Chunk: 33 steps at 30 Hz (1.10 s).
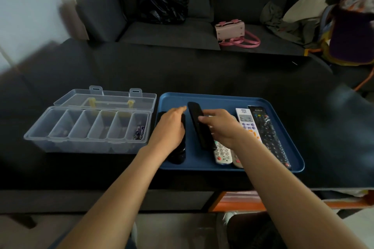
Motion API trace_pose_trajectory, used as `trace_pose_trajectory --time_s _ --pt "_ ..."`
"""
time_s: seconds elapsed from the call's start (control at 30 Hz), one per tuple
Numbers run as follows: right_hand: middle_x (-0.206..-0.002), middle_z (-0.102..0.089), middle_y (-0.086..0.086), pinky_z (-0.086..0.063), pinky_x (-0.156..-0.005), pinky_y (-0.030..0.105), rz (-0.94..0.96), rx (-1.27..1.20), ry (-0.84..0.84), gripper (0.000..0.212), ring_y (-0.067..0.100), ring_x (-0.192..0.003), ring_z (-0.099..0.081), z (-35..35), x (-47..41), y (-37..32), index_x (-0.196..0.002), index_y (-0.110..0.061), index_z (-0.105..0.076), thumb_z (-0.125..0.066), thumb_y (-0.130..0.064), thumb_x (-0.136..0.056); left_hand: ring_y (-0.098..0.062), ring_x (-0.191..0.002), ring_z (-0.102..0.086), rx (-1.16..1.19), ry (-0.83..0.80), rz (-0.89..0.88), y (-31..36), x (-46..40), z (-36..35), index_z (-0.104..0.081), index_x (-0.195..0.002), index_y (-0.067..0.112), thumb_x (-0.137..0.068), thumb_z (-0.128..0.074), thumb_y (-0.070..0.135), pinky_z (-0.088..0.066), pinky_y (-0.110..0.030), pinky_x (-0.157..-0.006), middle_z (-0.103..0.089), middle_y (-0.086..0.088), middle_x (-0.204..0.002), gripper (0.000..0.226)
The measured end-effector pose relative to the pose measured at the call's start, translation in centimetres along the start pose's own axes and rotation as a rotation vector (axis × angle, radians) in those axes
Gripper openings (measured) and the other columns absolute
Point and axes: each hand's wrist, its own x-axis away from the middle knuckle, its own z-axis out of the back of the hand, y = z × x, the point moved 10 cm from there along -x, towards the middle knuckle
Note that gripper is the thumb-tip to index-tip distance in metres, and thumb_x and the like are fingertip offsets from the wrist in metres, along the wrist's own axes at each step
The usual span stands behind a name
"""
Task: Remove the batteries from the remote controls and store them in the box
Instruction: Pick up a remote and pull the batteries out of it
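Fingers (pixel 179 109) of the left hand (pixel 170 125) stretch forward, loosely spread, the palm lying over a black remote (pixel 180 152) at the left end of the blue tray (pixel 228 98); whether they grip it or only rest on it, I cannot tell.

Going left to right: a clear plastic box (pixel 36 137) sits on the dark table (pixel 182 70) with its lid folded back and 6 compartments. Batteries (pixel 139 132) lie in the rightmost compartment, just beside the tray.

Next comes the left hand, then a slim black remote (pixel 197 121) tilted up off the tray, its long axis running away from the person and leaning a little left. The right hand (pixel 220 125) pinches it partway along from the right, thumb and fingertips closed on its edges.

Under that hand lies a white remote (pixel 222 152), then another white remote (pixel 245 120) and a long black remote (pixel 269 133) at the right.

The left hand is nearer the box, so it looks better placed to carry batteries across.
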Motion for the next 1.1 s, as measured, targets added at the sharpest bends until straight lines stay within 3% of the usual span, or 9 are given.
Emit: trace_pose_trajectory --time_s 0.1,0.2,0.27,0.37,0.43,0.5,0.67,0.97,1.1 --pt "-0.079 -0.059 0.009 -0.044 -0.042 0.015 -0.238 -0.463 -0.286 0.022 0.01 -0.057 -0.054 -2.0 1.4 1.3 -0.104 -0.003 -0.056 -0.047 -0.021 -0.096 -0.013 -0.128 -0.041 0.355 0.013 0.123 -0.4 -0.7 0.3 -0.029 -0.144 0.019 -0.098 -0.039 0.011 -0.029 -0.015 -0.098 -0.041 -0.001 -0.144 0.049" --pt "-0.08 -0.061 0.007 -0.039 -0.036 0.013 -0.296 -0.625 -0.487 0.047 0.007 -0.051 -0.052 -3.5 2.1 1.1 -0.119 -0.004 -0.053 -0.056 -0.035 -0.083 -0.003 -0.109 -0.051 0.778 0.034 0.202 -0.6 -1.2 0.1 -0.036 -0.141 0.018 -0.097 -0.045 0.019 -0.038 -0.028 -0.105 -0.052 0.008 -0.126 0.045" --pt "-0.084 -0.064 0.01 -0.041 -0.036 0.013 -0.267 -0.645 -0.54 0.043 0.007 -0.052 -0.053 -4.2 2.3 0.8 -0.119 -0.006 -0.053 -0.055 -0.032 -0.084 -0.008 -0.104 -0.057 0.834 0.074 0.219 -1.1 -1.5 0.2 -0.05 -0.13 0.013 -0.093 -0.054 0.015 -0.046 -0.033 -0.099 -0.059 0.0 -0.118 0.038" --pt "-0.093 -0.072 0.013 -0.051 -0.048 0.017 -0.18 -0.339 -0.484 0.031 0.012 -0.061 -0.064 -4.1 2.4 0.7 -0.11 -0.005 -0.06 -0.045 -0.028 -0.096 -0.022 -0.104 -0.06 0.926 0.175 0.287 -2.4 -1.5 0.6 -0.063 -0.113 0.007 -0.086 -0.061 0.007 -0.05 -0.034 -0.089 -0.064 -0.009 -0.107 0.026" --pt "-0.089 -0.073 0.012 -0.053 -0.053 0.022 -0.08 -0.014 -0.385 0.037 0.016 -0.062 -0.067 -3.3 2.2 0.6 -0.109 -0.004 -0.061 -0.041 -0.033 -0.1 -0.022 -0.1 -0.061 0.978 0.221 0.314 -2.9 -1.5 0.9 -0.065 -0.108 0.008 -0.084 -0.064 0.005 -0.05 -0.033 -0.088 -0.065 -0.009 -0.102 0.024" --pt "-0.084 -0.072 0.015 -0.054 -0.053 0.026 0.044 0.147 -0.296 0.035 0.019 -0.055 -0.065 -2.6 2.1 -0.4 -0.11 -0.003 -0.057 -0.041 -0.033 -0.1 -0.021 -0.099 -0.062 0.998 0.246 0.314 -3.0 -1.5 1.1 -0.065 -0.104 0.011 -0.083 -0.065 0.005 -0.05 -0.032 -0.089 -0.066 -0.008 -0.101 0.022" --pt "-0.073 -0.069 0.012 -0.049 -0.046 0.027 0.149 0.104 -0.27 0.025 0.017 -0.046 -0.054 -2.4 2.3 -1.6 -0.1 -0.006 -0.054 -0.037 -0.025 -0.102 -0.026 -0.097 -0.063 1.066 0.297 0.373 -3.8 -1.5 1.0 -0.066 -0.089 0.017 -0.081 -0.068 0.008 -0.051 -0.038 -0.09 -0.067 -0.01 -0.094 0.012" --pt "-0.053 -0.061 0.01 -0.043 -0.039 0.024 0.213 0.32 -0.069 0.04 0.019 -0.035 -0.048 -0.6 1.5 -2.0 -0.076 -0.01 -0.058 -0.045 -0.041 -0.097 -0.016 -0.087 -0.065 1.07 0.264 0.37 -2.9 -1.5 0.5 -0.064 -0.103 0.001 -0.081 -0.067 0.003 -0.054 -0.027 -0.08 -0.067 -0.007 -0.09 0.022" --pt "-0.068 -0.071 0.014 -0.055 -0.054 0.033 0.2 0.295 -0.11 0.032 0.032 -0.056 -0.066 -0.5 1.4 -1.8 -0.088 -0.008 -0.06 -0.047 -0.035 -0.098 -0.012 -0.092 -0.065 0.919 0.259 0.286 -2.3 -1.3 1.1 -0.065 -0.108 0.006 -0.08 -0.069 0.009 -0.053 -0.024 -0.08 -0.069 -0.004 -0.096 0.028"
